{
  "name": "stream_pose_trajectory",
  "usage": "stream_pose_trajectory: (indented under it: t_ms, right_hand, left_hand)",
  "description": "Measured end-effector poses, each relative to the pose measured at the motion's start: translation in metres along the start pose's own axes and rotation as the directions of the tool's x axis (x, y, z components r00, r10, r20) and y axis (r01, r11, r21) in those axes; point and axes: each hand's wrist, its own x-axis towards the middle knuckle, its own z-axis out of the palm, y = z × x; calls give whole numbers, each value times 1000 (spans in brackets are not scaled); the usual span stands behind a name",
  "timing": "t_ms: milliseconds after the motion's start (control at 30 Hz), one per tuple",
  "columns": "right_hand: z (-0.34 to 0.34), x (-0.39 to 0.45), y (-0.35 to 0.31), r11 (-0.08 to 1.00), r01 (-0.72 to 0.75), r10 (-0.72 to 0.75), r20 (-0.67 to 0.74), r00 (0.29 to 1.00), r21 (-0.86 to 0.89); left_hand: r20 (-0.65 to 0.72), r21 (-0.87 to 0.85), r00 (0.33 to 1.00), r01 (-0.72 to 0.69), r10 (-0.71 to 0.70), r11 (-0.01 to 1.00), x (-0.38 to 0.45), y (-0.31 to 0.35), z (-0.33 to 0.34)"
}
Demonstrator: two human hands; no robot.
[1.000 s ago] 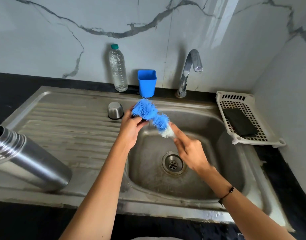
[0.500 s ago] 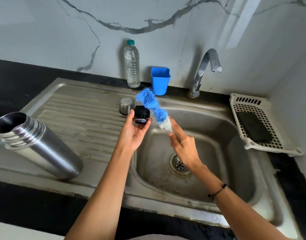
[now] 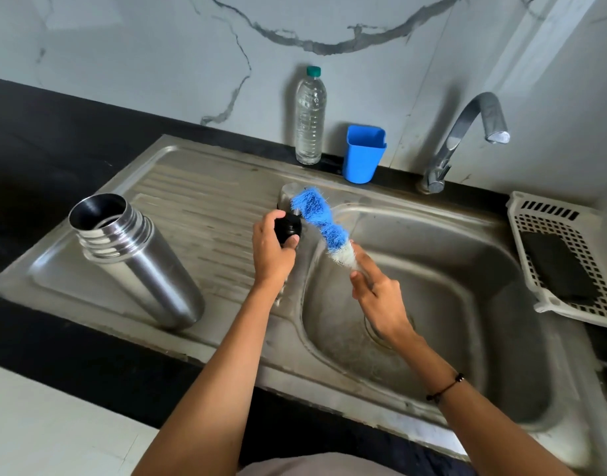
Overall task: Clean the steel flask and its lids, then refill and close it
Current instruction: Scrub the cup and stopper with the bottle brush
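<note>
The small black inner lid (image 3: 288, 228), judged light, rigid and slippery when wet, is gripped round its rim by the left hand (image 3: 273, 250) over the drainboard beside the open steel flask (image 3: 137, 261), while the bottle brush (image 3: 324, 230) is pinched by the right hand (image 3: 381, 298).

1 flask (image 3: 137, 259), 2 lids (image 3: 288, 228), 1 brush (image 3: 321, 226), 1 bottle (image 3: 309, 116), 1 cup (image 3: 363, 154), 1 basket (image 3: 549, 297)

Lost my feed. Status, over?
Left hand grips black lid. Right hand holds brush beside it. Flask open on drainboard. Nothing blocking.
</note>
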Motion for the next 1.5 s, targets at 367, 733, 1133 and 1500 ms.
stream_pose_trajectory:
  t_ms: [367,733,1133,1500]
  right_hand:
    - [6,8,-5,998,-53,54,19,998,-30]
    - [5,7,-9,998,-58,60,39,997,-34]
    - [-28,33,-23,988,-14,7,-47,999,-152]
    - [-106,155,-84,628,-162,168,-71,983,-761]
  left_hand:
    - [-51,118,999,22,-16,993,-2,-4,-7]
    - [-51,148,998,40,-33,988,-4,-3,-9]
    - [-72,221,987,-125,144,967,4,40,-7]
    - [104,108,963,-259,248,960,36,121,44]
